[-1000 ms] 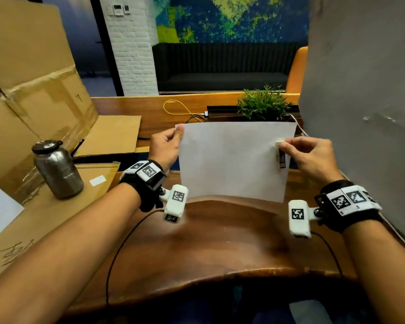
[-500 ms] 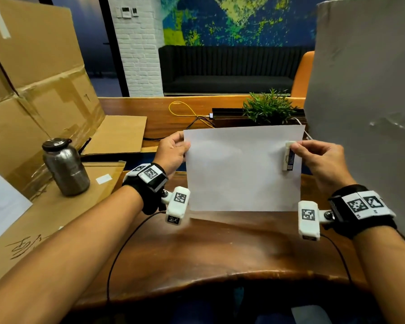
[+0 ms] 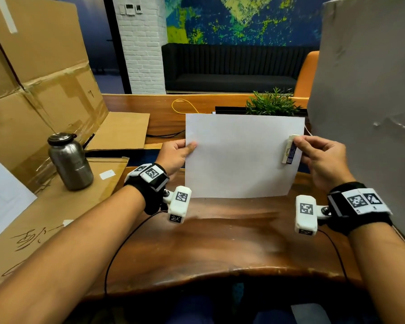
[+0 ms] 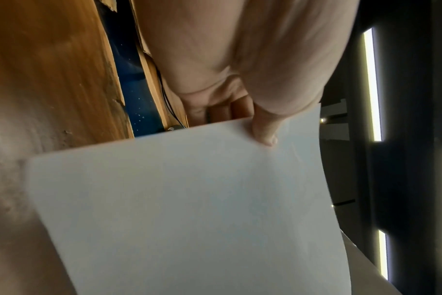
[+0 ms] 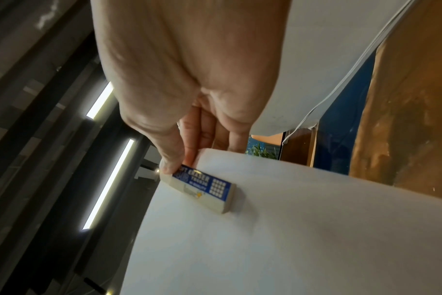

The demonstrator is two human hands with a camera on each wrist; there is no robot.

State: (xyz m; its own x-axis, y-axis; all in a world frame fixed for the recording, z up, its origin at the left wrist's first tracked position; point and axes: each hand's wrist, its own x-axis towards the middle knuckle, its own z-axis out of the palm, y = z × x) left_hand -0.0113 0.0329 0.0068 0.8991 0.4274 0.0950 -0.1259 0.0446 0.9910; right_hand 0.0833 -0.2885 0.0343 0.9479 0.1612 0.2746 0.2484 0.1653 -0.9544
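The left hand pinches the left edge of the white sheet of paper in a narrow grip, with the thumb flat on the near face and the fingers tucked behind. The right hand is closed on a small white eraser in a blue sleeve. Its thumb clamps the eraser's upper end against the sheet's near face at the right edge, and its fingers lie behind the paper. The sheet stands upright between the two hands over the middle of the wooden table. I cannot tell whether its lower edge touches the wood. The sheet hides its own far face and most of the fingers behind it, and its top edge cuts off the base of the green plant farther back. The left wrist view is blurred, so the fingertips there are hard to make out. A second ago the left thumb sat at the sheet's top left corner, and it now grips lower down that edge. The eraser remains at the right edge, only slightly lower.
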